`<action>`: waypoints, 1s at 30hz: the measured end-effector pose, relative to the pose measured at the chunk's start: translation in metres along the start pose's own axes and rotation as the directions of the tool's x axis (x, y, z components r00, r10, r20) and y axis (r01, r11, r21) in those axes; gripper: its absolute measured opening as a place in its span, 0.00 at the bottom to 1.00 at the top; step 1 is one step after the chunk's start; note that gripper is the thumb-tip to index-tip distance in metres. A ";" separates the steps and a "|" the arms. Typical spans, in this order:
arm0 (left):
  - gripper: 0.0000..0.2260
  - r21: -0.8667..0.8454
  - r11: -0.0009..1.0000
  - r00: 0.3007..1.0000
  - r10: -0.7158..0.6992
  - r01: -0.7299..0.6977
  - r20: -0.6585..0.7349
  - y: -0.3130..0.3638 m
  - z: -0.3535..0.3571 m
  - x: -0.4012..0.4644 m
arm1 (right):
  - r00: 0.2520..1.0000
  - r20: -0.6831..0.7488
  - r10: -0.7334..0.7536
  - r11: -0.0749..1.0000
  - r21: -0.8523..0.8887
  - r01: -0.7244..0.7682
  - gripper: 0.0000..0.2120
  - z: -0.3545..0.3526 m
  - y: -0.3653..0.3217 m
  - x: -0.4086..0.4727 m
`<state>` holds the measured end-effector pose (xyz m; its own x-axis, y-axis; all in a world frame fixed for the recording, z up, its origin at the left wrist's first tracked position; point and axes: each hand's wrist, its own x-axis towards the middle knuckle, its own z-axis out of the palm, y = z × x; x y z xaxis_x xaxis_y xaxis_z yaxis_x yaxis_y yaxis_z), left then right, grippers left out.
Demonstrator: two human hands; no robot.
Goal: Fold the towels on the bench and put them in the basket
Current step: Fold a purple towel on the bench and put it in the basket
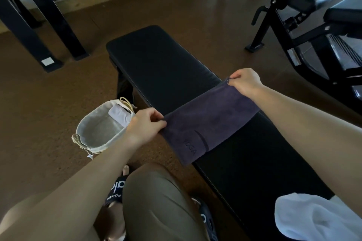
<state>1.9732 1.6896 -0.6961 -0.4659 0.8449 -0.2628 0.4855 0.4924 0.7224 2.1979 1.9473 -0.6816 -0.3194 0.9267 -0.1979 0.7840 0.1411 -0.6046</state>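
A dark purple towel marked YOGA lies stretched across the black bench, its near end hanging over the front edge. My left hand pinches the towel's left corner. At the far right corner my right hand pinches the towel's edge. A crumpled white towel sits on the bench at the lower right. On the floor to the left of the bench stands a cloth-lined basket with a folded pale towel inside.
My knee and sandalled feet are below the bench's front edge. A black rack leg stands at the far left, weight plates line the back wall, and another exercise machine stands at the right.
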 end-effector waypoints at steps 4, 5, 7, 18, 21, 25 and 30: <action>0.04 0.027 1.000 0.996 0.018 -0.016 -0.088 0.009 -0.002 0.020 | 0.993 -0.101 0.055 0.998 -0.009 -0.056 0.04 0.002 0.001 -0.005; 0.02 0.061 0.998 0.994 0.025 -0.019 -0.105 0.011 0.000 0.025 | 0.990 -0.125 0.066 0.996 -0.057 -0.074 0.10 0.005 0.001 -0.008; 0.05 0.113 0.994 0.993 0.025 -0.013 -0.111 0.012 0.004 0.034 | 0.980 -0.197 -0.022 0.956 -0.291 -0.037 0.20 0.014 0.000 -0.021; 0.26 0.561 0.743 0.883 0.467 -0.365 -0.045 0.039 0.047 -0.013 | 0.928 0.113 -0.354 0.793 -0.490 0.362 0.28 0.101 -0.010 -0.090; 0.28 0.559 0.764 0.932 0.360 -0.323 0.046 0.028 0.078 -0.024 | 0.926 0.104 -0.363 0.772 -0.523 0.361 0.27 0.097 -0.010 -0.089; 0.31 0.602 0.737 0.947 0.296 -0.307 0.122 0.011 0.077 -0.021 | 0.946 0.127 -0.299 0.784 -0.532 0.319 0.27 0.076 0.009 -0.078; 0.33 0.619 0.737 0.960 0.254 -0.272 0.119 0.012 0.075 -0.024 | 0.998 0.064 0.026 0.814 -0.581 0.016 0.29 0.027 0.047 -0.052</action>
<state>2.0458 1.6906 -0.7285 -0.2355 0.9611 -0.1446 0.9423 0.2622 0.2083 2.2376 1.8965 -0.7205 -0.3318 0.9060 -0.2626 0.9423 0.3317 -0.0464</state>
